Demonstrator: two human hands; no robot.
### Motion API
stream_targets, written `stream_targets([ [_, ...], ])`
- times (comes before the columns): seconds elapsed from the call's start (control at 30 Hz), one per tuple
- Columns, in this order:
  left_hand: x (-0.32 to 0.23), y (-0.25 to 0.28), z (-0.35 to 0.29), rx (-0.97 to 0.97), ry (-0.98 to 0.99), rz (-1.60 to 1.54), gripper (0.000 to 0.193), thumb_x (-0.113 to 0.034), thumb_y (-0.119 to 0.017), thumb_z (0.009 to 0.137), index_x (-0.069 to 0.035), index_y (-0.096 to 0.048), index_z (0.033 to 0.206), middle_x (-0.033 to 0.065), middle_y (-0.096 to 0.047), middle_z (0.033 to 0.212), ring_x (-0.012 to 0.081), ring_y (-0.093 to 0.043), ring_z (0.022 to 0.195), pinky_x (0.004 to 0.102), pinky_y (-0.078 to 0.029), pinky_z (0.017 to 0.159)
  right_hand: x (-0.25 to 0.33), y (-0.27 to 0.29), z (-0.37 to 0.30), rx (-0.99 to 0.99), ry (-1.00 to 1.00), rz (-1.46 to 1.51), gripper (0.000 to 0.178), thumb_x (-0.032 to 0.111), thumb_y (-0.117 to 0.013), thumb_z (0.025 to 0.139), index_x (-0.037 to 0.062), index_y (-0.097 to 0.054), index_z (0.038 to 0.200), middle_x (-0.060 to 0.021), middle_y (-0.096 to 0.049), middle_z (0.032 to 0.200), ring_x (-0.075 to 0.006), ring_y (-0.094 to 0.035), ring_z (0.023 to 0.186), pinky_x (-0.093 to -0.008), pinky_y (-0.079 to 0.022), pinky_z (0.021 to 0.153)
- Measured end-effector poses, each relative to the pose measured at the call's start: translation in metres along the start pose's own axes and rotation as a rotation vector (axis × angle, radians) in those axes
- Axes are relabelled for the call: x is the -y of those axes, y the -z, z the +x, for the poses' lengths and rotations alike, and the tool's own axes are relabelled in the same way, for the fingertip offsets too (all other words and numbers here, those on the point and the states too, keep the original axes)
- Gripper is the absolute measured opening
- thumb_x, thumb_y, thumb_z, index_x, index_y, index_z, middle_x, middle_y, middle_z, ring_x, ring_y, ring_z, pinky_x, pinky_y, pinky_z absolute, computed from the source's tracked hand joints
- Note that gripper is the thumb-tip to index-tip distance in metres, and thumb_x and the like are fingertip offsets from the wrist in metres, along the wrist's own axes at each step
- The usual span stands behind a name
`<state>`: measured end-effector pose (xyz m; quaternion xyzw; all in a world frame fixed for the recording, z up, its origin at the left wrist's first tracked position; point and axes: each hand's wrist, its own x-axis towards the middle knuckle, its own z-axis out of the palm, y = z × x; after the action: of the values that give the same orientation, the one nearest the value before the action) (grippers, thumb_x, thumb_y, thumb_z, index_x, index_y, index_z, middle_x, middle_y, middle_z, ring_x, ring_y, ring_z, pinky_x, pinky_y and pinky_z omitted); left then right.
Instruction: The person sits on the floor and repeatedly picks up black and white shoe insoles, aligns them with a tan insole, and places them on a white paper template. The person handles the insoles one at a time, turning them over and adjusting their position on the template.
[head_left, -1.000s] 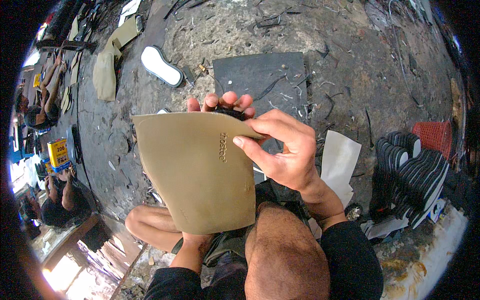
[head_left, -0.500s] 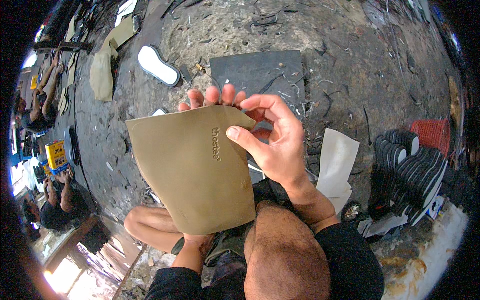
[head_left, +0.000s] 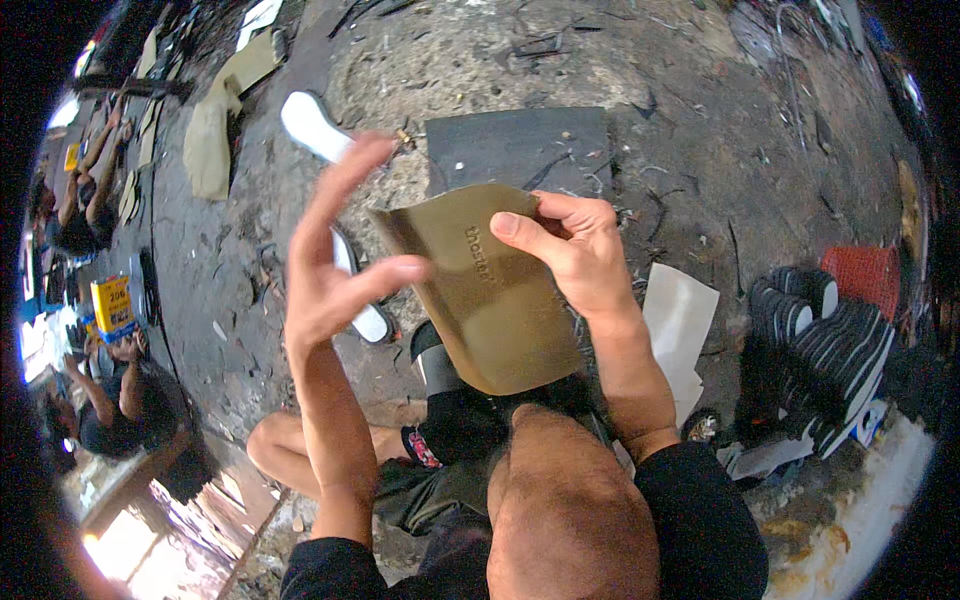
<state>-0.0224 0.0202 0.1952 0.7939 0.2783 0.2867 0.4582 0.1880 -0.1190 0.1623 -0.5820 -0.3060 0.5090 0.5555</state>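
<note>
My right hand [head_left: 590, 250] pinches the upper right corner of a tan sheet [head_left: 510, 310], thumb on top. The sheet looks like rubber or leather, carries raised lettering, and its left edge curls up. To its left, my left hand [head_left: 335, 265] is open, thumb and fingers spread, slightly blurred and holding nothing; the thumb tip is close to the sheet's curled edge. Beyond that hand a white-topped shoe sole [head_left: 312, 125] lies on the floor, partly covered by my fingertips. A second white-topped sole [head_left: 371, 322] is partly hidden behind my left hand.
A flat black sheet [head_left: 520, 140] lies ahead among scraps. Right of my forearm are pale sheets [head_left: 680, 315], stacked dark soles [head_left: 825, 350] and a red basket [head_left: 862, 275]. Tan pieces [head_left: 208, 145] lie far left, near a yellow tin [head_left: 113, 305] and other people at work.
My left hand has come out from behind the tan sheet and risen, open, to its left. The sheet has shifted right and curled, still in my right hand.
</note>
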Motion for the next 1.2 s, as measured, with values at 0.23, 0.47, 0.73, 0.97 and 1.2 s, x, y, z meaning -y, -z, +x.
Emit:
stream_targets([
  [0.23,-0.009,-0.027,0.005,0.069,0.559,-0.167,0.031,-0.025,-0.084,0.084,-0.001,-0.077,0.103,0.0039,-0.075,0.085,0.0093,-0.067,0.078,0.0269,-0.054,0.072,0.010,-0.008,0.010,-0.010,0.023,-0.034,0.025,0.020,-0.076,0.092,-0.0009,-0.075,0.105,-0.0026,-0.073,0.087,-0.0067,-0.065,0.076,-0.0230,-0.052,0.066],
  [0.47,-0.006,-0.049,-0.006,-0.023,0.606,-0.323,0.032,-0.020,-0.081,0.088,0.002,-0.073,0.110,0.0052,-0.074,0.091,0.0094,-0.066,0.083,0.0263,-0.054,0.076,0.016,0.010,0.030,0.188,-0.071,-0.060,0.023,0.015,-0.072,0.095,-0.0027,-0.074,0.109,-0.0038,-0.074,0.091,-0.0072,-0.065,0.080,-0.0244,-0.054,0.072],
  [0.73,-0.009,-0.047,-0.017,0.177,0.632,-0.385,0.067,-0.006,-0.090,0.066,0.002,-0.062,0.126,0.0091,-0.073,0.106,0.0195,-0.070,0.095,0.0355,-0.055,0.089,0.001,0.019,0.027,0.207,-0.119,-0.036,0.024,0.008,-0.068,0.095,-0.0042,-0.071,0.116,-0.0091,-0.075,0.098,-0.0108,-0.069,0.087,-0.0267,-0.057,0.076],
  [0.97,0.003,-0.046,-0.022,0.076,0.701,-0.456,0.069,-0.014,-0.088,0.066,0.001,-0.061,0.127,0.0109,-0.072,0.111,0.0218,-0.069,0.098,0.0358,-0.054,0.092,0.001,0.021,0.035,0.245,-0.192,-0.234,0.031,0.010,-0.070,0.093,-0.0028,-0.070,0.121,-0.0106,-0.075,0.097,-0.0105,-0.068,0.086,-0.0273,-0.056,0.075],
  [1.2,0.025,-0.046,-0.044,-0.039,0.708,-0.645,0.062,-0.006,-0.080,0.079,0.001,-0.055,0.136,0.0118,-0.069,0.119,0.0196,-0.066,0.109,0.0348,-0.051,0.098,-0.003,0.035,0.049,0.502,-0.078,-0.306,0.033,0.013,-0.071,0.093,-0.0029,-0.070,0.122,-0.0094,-0.075,0.102,-0.0114,-0.068,0.089,-0.0264,-0.055,0.079],
])
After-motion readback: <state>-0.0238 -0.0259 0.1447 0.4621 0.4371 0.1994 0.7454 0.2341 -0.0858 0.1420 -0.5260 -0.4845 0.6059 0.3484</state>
